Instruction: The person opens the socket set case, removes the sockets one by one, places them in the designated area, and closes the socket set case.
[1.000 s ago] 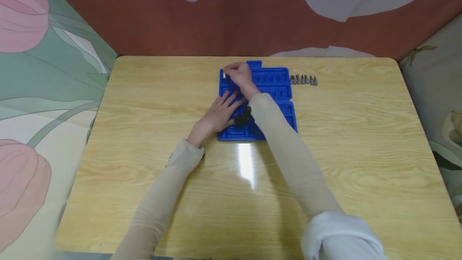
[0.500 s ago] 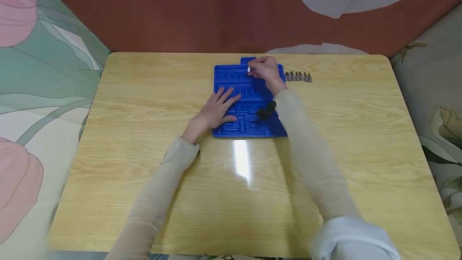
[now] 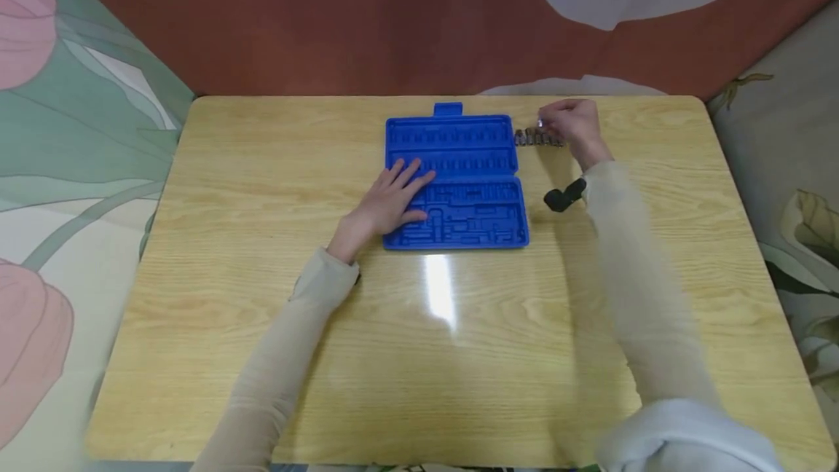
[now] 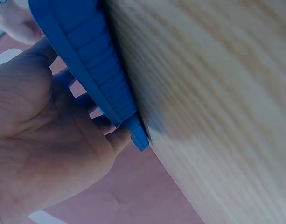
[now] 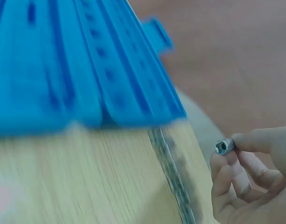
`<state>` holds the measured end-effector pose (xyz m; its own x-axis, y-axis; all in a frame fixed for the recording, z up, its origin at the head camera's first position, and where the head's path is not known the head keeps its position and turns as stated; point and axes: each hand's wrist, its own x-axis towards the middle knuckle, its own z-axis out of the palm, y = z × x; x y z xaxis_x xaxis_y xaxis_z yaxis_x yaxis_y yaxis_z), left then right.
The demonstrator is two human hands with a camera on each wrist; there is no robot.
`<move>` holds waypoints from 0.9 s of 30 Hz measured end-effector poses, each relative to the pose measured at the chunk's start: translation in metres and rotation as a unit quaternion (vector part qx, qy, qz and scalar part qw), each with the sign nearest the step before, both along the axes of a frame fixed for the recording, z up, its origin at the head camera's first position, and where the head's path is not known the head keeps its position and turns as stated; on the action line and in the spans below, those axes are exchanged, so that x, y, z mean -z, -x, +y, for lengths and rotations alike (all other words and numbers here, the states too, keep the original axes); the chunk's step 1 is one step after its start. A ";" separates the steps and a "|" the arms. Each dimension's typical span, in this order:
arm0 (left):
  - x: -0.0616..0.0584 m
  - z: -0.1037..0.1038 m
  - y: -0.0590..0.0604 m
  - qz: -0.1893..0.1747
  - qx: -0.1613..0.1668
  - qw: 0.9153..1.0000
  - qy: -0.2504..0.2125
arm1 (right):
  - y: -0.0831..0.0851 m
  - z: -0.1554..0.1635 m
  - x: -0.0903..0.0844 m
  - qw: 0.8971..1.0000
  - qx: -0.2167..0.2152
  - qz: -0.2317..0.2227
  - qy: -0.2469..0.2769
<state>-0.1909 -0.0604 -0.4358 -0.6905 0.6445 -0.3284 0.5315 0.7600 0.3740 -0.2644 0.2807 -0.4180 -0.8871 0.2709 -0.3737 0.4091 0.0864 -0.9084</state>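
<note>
An opened blue plastic tool case lies flat on the table, its moulded slots facing up. My left hand rests on the case's left side with fingers spread; the left wrist view shows that hand at the case's edge. Above the table, right of the case, my right hand pinches a small silver socket between thumb and fingertips, its hollow end showing in the right wrist view. Just below and left of that hand, a row of metal sockets lies beside the case's upper right edge.
The wooden table runs back to a red-brown patterned backdrop. A latch tab sticks out from the case's far edge. A black wrist camera hangs beside the right sleeve, over the table.
My right hand has lifted away from the case's upper left and travelled right with the socket, past the case to the socket row. The left hand stays on the case.
</note>
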 end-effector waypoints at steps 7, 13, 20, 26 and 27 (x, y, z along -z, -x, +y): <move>0.001 -0.002 -0.001 0.008 0.000 1.000 0.010 | -0.008 0.044 0.009 0.998 0.007 -0.028 -0.064; -0.002 0.000 -0.003 0.018 0.014 1.000 0.001 | -0.017 0.057 0.019 0.995 0.005 -0.023 -0.099; -0.002 0.001 -0.003 0.016 0.016 1.000 0.003 | -0.018 0.053 0.027 0.985 0.004 -0.012 -0.169; -0.001 0.000 -0.002 0.014 0.015 1.000 0.009 | -0.016 0.047 0.033 0.979 0.003 -0.017 -0.203; 0.000 0.000 -0.002 0.014 0.016 1.000 0.009 | -0.017 0.047 0.034 0.978 0.004 -0.018 -0.208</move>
<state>-0.1891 -0.0605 -0.4355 -0.6784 0.6611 -0.3206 0.5659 0.7484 0.3459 -0.2478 0.3273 -0.4517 -0.8724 0.4136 -0.2603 0.4422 0.4413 -0.7808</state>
